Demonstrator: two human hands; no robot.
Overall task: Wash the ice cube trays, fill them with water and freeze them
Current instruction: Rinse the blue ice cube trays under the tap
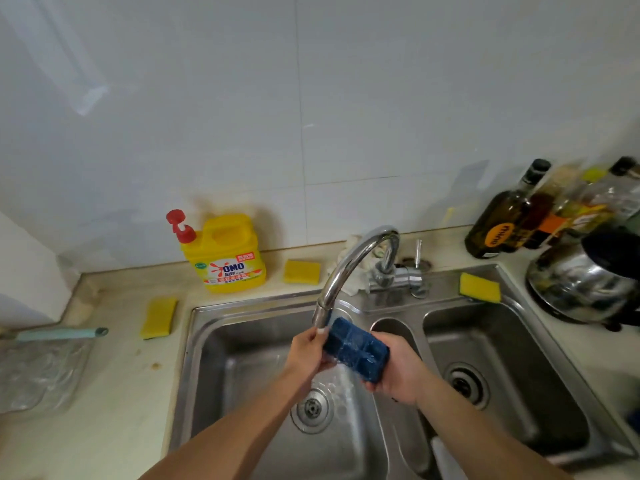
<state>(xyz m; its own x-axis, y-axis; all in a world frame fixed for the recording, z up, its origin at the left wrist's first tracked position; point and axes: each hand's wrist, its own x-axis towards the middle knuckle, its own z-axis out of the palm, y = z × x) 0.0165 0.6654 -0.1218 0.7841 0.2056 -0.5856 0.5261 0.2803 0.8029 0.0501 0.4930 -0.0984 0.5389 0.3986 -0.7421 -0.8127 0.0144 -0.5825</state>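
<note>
A single head-worn view (wide-angle) looks forward and down, close above the sink (pixel 221 327), facing the tiled wall (pixel 311 98).

The kettle (pixel 581 285) runs off the right edge, the bottles (pixel 502 220) beside it blurred. The ice cube tray (pixel 356 348) hides most fingers of the right hand (pixel 398 374).

Ice cube tray (pixel 356 349), dark blue, square cells.
Being held tilted just below the faucet (pixel 341 271) spout, cells facing up, far corner nearly touching the spout tip; water is running over it.
</note>
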